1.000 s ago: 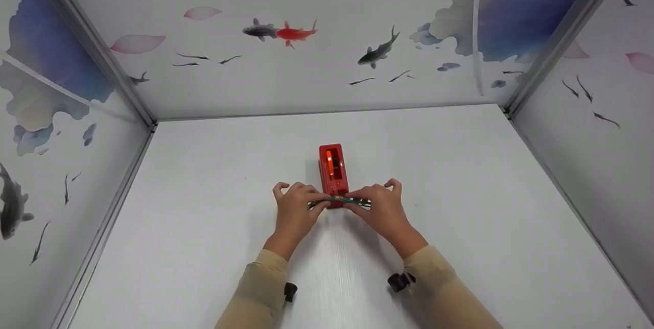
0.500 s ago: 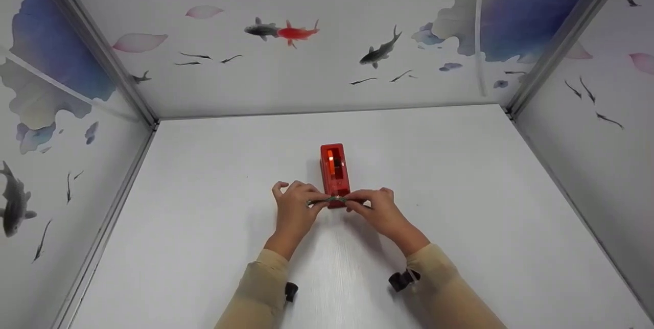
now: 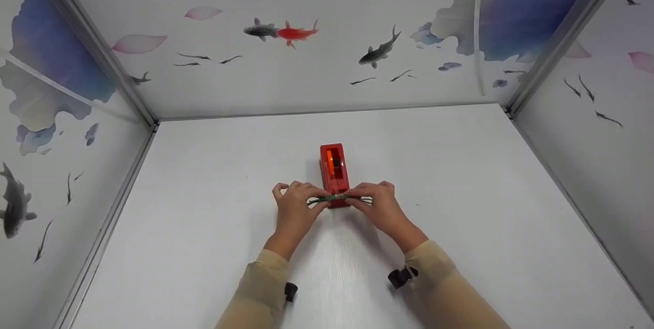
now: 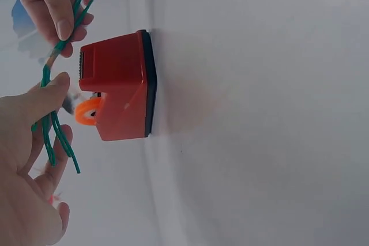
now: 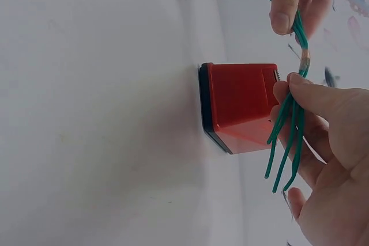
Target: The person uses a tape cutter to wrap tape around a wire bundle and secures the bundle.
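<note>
Both hands hold a bundle of green wires (image 5: 297, 136) level above the near end of a red tape dispenser (image 3: 335, 186). Thumb and fingers of my left hand (image 3: 297, 209) pinch the bundle on the left. My right hand (image 3: 382, 211) pinches it on the right, a short gap away. Between the two grips shows a copper-coloured, shiny middle section (image 5: 305, 59). Loose green ends fan out past each hand. In the left wrist view the dispenser's toothed cutting edge (image 4: 82, 64) faces the wires, and an orange tape core (image 4: 81, 108) sits in its body.
The dispenser stands on a white tabletop (image 3: 204, 227) with a dark base under it. White panels printed with fish and petals (image 3: 327, 78) enclose the back and both sides. A black wrist camera (image 3: 401, 278) hangs at the right sleeve.
The right hand's fingers have shifted and turned on the wires, rolling down and then back up slightly. My left hand and the dispenser stay in place.
</note>
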`<act>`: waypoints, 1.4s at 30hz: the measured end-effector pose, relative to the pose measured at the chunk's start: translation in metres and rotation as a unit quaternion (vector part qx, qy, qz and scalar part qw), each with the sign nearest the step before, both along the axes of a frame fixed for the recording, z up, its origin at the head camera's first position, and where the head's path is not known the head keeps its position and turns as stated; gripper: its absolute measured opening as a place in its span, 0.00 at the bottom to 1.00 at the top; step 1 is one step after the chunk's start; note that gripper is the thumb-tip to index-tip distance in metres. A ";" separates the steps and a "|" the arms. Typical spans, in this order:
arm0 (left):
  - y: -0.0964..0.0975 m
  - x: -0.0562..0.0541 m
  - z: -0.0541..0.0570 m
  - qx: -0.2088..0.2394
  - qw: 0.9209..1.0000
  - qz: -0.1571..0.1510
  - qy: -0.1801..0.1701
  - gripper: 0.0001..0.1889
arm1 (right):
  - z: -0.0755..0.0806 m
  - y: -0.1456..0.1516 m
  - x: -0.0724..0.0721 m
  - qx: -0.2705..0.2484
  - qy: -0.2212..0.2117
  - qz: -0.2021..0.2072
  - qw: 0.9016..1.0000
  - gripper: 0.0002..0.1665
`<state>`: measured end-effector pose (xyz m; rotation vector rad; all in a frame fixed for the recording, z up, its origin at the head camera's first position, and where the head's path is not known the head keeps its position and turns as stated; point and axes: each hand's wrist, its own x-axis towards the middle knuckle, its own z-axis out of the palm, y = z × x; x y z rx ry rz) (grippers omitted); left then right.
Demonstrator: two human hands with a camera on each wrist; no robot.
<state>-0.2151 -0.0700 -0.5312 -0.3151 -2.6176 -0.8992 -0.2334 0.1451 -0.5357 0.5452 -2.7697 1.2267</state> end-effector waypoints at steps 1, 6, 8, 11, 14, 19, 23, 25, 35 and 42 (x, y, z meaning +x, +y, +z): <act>0.001 0.000 0.000 0.005 1.000 -0.003 -0.007 0.11 | 0.000 0.000 0.000 0.001 0.006 -0.002 1.000 0.14; 0.000 -0.001 -0.002 0.021 0.999 -0.018 -0.042 0.14 | 0.001 0.000 -0.001 0.012 0.049 0.000 0.999 0.14; -0.001 -0.002 -0.004 0.017 0.998 -0.026 -0.052 0.15 | 0.002 0.000 -0.001 0.017 0.066 0.000 0.998 0.14; -0.002 -0.004 -0.005 0.005 0.997 -0.040 -0.059 0.14 | 0.002 0.001 -0.001 0.021 0.089 -0.003 0.996 0.14; -0.003 -0.005 -0.006 -0.008 0.997 -0.049 -0.056 0.11 | 0.001 0.001 -0.001 0.033 0.113 -0.004 0.993 0.14; -0.004 -0.005 -0.009 -0.021 0.997 -0.054 -0.047 0.08 | 0.000 0.001 0.000 0.050 0.155 0.001 0.987 0.13; -0.004 -0.005 -0.010 -0.024 0.998 -0.051 -0.041 0.07 | -0.001 0.000 0.000 0.046 0.177 0.002 0.983 0.13; -0.003 -0.006 -0.010 -0.031 0.998 -0.050 -0.037 0.06 | -0.002 0.000 0.001 0.043 0.180 0.001 0.983 0.14; -0.001 -0.004 -0.010 -0.054 0.997 -0.048 0.028 0.07 | -0.004 -0.001 0.001 0.054 0.194 -0.004 0.979 0.12; -0.002 -0.003 -0.006 -0.056 0.993 -0.064 0.078 0.07 | -0.004 0.003 -0.001 0.058 0.169 0.024 0.984 0.13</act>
